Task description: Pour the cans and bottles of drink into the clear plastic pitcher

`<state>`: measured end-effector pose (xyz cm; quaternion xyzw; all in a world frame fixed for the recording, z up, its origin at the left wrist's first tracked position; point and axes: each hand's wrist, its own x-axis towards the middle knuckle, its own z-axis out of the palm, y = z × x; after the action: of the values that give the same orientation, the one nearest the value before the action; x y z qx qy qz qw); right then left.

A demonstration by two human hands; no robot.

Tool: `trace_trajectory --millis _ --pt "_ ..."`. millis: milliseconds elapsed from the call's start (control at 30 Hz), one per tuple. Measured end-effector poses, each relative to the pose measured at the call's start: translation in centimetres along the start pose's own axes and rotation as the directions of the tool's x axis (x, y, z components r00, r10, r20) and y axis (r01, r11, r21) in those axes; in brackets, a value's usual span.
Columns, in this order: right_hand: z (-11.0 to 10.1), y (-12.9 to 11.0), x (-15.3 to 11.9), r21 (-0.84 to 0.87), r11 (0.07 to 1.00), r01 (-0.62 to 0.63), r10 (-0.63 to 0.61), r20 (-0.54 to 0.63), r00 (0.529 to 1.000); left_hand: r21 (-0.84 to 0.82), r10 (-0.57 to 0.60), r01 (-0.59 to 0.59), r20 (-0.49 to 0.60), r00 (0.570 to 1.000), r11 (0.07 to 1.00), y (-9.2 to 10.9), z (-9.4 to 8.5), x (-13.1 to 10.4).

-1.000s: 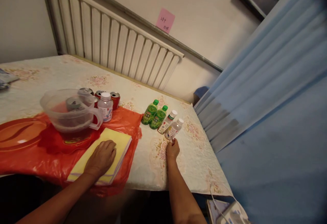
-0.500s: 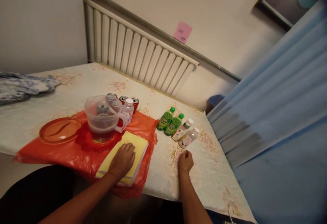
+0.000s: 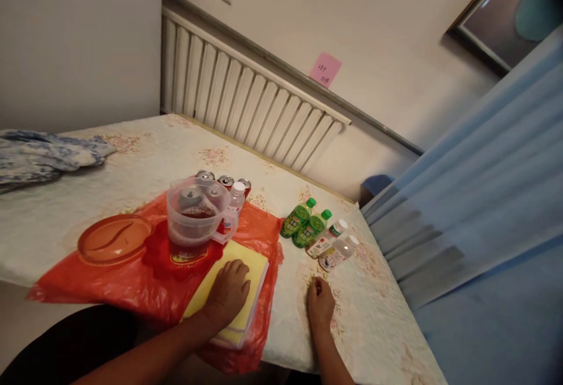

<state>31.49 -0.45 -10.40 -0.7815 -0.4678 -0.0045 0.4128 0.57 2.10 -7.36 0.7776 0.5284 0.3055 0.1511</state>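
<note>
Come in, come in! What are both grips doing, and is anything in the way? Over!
Left grip palm-down on yellow stack. Right grip loosely curled, nothing seen in it. Possibly in the way: four bottles beyond right grip, clear pitcher near yellow stack.

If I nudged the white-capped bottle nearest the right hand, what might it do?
The bottle may tip if pushed near its white cap, since it stands tall and narrow. Once down, its rounded sides would probably let it roll. A spill seems unlikely, as the cap looks on.
</note>
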Motion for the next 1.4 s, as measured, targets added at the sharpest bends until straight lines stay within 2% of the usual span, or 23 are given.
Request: trace_trajectory --millis 200,267,333,400,467,533,633,700,800,967,1167,1267,1400 --pt "-0.2 -0.1 -0.4 0.037 0.999 0.002 0.000 -0.031 1.000 -0.191 0.087 -0.081 0.023 0.996 0.978 -0.8 -0.6 1.3" --pt "0.0 -0.9 -0.4 0.070 0.997 0.007 -0.004 -0.043 0.999 -0.283 0.077 -0.064 0.035 0.996 0.957 -1.2 -0.8 1.4" --pt "0.5 -2.9 0.1 0.126 0.992 0.028 -0.024 -0.033 0.999 -0.365 0.032 -0.016 0.039 0.999 0.931 -1.5 -1.1 1.4" --pt "1.6 -6.0 0.9 0.211 0.976 0.060 -0.063 0.005 0.998 -0.425 -0.013 0.031 0.045 0.999 0.904 -1.6 -1.4 1.3" --pt "2.9 -10.3 2.1 0.311 0.947 0.081 -0.119 0.105 0.987 -0.465 -0.030 0.053 0.056 0.998 0.884 -1.7 -1.6 1.3" --pt "4.4 -15.0 3.2 0.405 0.911 0.074 -0.169 0.204 0.964 -0.500 -0.017 0.051 0.073 0.997 0.865 -1.8 -1.7 1.3" --pt "6.5 -21.6 4.6 0.489 0.866 0.109 -0.291 0.314 0.904 -0.551 0.003 0.052 0.099 0.995 0.833 -1.8 -1.8 1.3" --pt "7.8 -24.9 5.3 0.516 0.844 0.143 -0.359 0.347 0.866 -0.585 0.003 0.066 0.115 0.993 0.808 -1.8 -1.8 1.3" --pt "9.7 -28.2 6.0 0.532 0.827 0.182 -0.423 0.376 0.824 -0.622 -0.007 0.084 0.125 0.992 0.779 -1.8 -2.0 1.4" --pt "12.3 -30.8 6.8 0.523 0.825 0.215 -0.468 0.417 0.779 -0.651 -0.033 0.121 0.145 0.989 0.750 -1.7 -2.0 1.5" --pt "13.3 -32.0 5.9 0.575 0.778 0.254 -0.559 0.449 0.697 -0.675 -0.040 0.130 0.148 0.988 0.726 -1.8 -1.4 1.5" --pt "13.3 -32.2 5.3 0.559 0.783 0.271 -0.557 0.438 0.706 -0.673 -0.033 0.120 0.140 0.990 0.730 -1.8 -1.5 1.5" --pt "12.5 -31.8 5.3 0.519 0.820 0.241 -0.484 0.406 0.775 -0.659 -0.041 0.121 0.135 0.990 0.743 -1.8 -2.0 1.7"
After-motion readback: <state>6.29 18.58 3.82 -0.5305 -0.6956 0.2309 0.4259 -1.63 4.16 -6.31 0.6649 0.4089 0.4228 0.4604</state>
